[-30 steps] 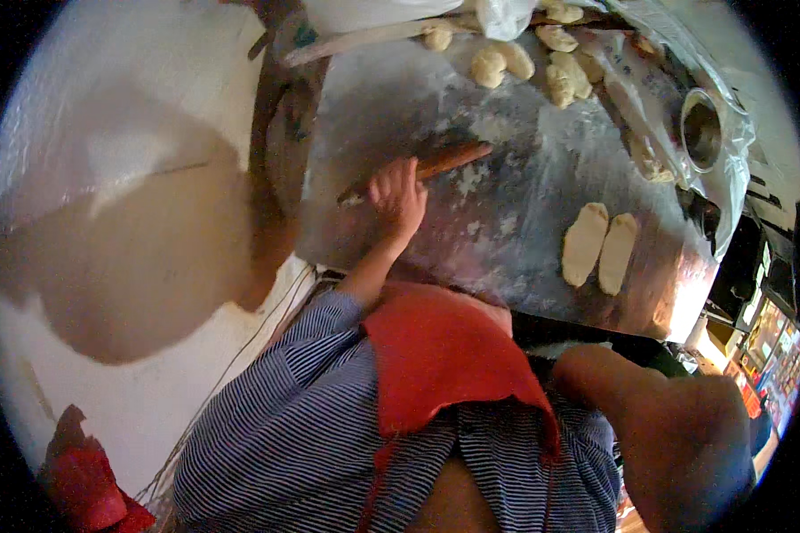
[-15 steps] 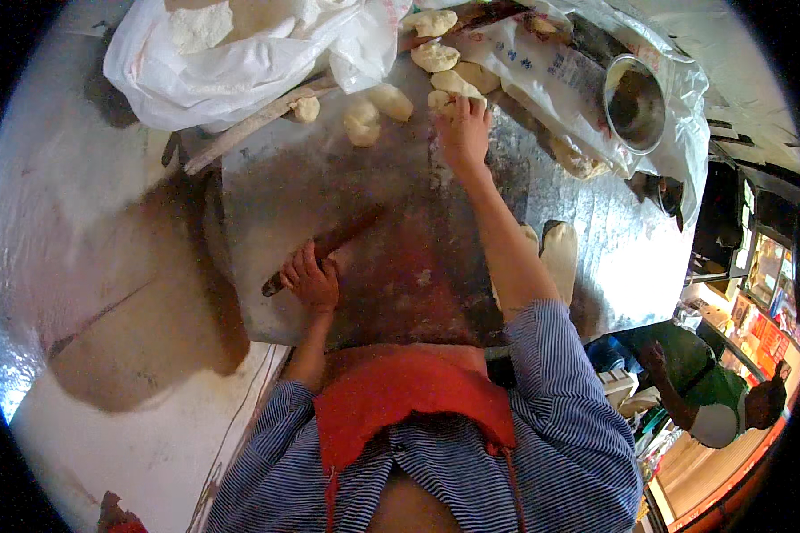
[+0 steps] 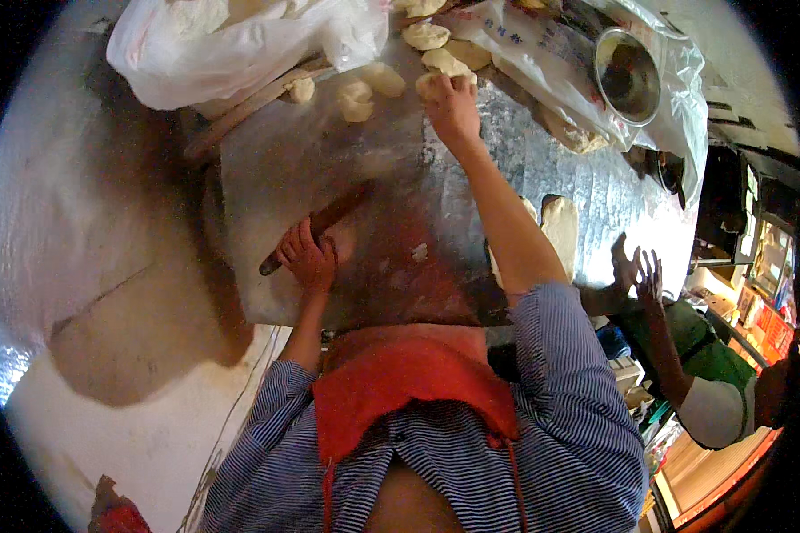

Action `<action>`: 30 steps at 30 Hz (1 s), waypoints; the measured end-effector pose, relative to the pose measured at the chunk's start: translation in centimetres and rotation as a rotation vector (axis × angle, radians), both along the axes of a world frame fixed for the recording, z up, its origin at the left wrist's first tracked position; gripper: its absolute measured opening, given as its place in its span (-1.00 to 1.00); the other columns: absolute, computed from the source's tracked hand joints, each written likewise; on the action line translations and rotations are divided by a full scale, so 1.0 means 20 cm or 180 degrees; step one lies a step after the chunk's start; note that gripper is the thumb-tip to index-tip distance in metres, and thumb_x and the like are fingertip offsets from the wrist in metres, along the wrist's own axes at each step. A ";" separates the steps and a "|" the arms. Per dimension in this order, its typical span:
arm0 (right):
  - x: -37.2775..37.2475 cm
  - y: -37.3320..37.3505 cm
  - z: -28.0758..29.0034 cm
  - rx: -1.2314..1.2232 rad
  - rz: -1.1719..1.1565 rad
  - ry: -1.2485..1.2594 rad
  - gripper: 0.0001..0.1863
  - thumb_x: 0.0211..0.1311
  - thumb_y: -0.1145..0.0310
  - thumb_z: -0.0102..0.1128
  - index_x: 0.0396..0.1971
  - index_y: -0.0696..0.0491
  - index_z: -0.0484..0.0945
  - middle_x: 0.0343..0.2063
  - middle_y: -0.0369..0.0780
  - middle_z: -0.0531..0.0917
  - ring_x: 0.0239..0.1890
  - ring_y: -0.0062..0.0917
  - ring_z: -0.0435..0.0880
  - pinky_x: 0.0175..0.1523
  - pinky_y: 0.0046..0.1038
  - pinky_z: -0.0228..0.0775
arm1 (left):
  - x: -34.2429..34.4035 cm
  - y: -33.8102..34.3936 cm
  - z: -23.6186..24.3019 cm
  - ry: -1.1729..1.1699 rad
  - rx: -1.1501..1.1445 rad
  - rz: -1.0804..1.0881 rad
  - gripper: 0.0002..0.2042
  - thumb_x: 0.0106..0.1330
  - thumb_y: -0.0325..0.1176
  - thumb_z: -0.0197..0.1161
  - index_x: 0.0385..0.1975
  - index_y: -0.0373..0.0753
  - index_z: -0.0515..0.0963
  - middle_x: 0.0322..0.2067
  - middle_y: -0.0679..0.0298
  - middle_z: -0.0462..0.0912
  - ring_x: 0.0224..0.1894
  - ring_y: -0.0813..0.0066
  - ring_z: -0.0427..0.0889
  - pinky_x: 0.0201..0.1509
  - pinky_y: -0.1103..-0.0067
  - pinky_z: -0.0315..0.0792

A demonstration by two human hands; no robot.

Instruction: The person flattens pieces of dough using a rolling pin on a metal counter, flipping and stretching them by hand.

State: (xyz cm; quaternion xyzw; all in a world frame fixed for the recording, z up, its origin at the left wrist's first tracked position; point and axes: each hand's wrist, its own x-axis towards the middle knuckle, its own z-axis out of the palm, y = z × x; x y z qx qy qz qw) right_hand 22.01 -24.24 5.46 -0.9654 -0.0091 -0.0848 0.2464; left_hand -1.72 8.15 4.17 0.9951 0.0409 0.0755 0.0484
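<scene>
My left hand (image 3: 308,258) lies curled over the handle end of a dark wooden rolling pin (image 3: 342,206), which rests slantwise on the metal-topped work table (image 3: 382,275). Stretched out to the far side, my right hand (image 3: 454,112) grips a pale dough piece (image 3: 429,87); its fingers partly cover it. Touching that piece is another dough lump (image 3: 446,62), with more lumps behind. To its left, two rounded dough pieces (image 3: 356,102) (image 3: 383,80) sit together. Flattened long dough pieces (image 3: 559,229) lie beside my right forearm, which hides part of them.
A white plastic bag (image 3: 240,67) of flour stands far left, with a pale wooden stick (image 3: 240,115) and a small dough lump (image 3: 300,90) before it. A metal bowl (image 3: 627,78) sits on plastic sheeting far right. At the right edge, a co-worker's hand (image 3: 647,277) reaches towards the table.
The co-worker has come closer, a raised hand now at the table's right edge. My right hand has closed on the dough piece and shifted it slightly. My left hand stays on the rolling pin.
</scene>
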 end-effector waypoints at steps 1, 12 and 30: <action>-0.07 0.00 -0.05 0.0127 -0.0030 -0.0081 -0.47 0.08 0.19 0.40 0.05 -0.04 0.45 0.11 -0.04 0.46 0.06 -0.05 0.46 0.15 0.04 0.35 | 0.01 -0.02 0.02 0.0018 0.0035 -0.0001 -0.52 0.32 -0.22 0.20 0.25 -0.11 0.40 0.16 0.15 0.49 0.26 0.07 0.38 0.37 0.05 0.10; -0.47 0.10 0.02 0.0100 0.0268 0.0427 -0.49 0.12 0.38 0.36 0.10 0.04 0.46 -0.07 0.00 0.53 0.03 -0.03 0.49 0.14 -0.07 0.35 | -0.03 -0.01 0.02 0.0086 0.0047 0.0072 -0.51 0.35 -0.20 0.22 0.28 -0.10 0.37 0.16 0.16 0.49 0.27 0.06 0.38 0.40 0.04 0.07; -1.10 0.37 0.23 -0.0192 0.0241 0.0228 -0.39 0.31 0.00 0.17 0.30 -0.08 0.41 0.41 -0.15 0.31 0.47 -0.27 0.21 0.55 0.02 -0.20 | 0.01 0.00 0.03 -0.0382 0.0017 -0.0132 -0.57 0.32 -0.27 0.21 0.20 -0.10 0.48 0.07 0.25 0.58 0.13 0.15 0.48 0.34 0.16 0.15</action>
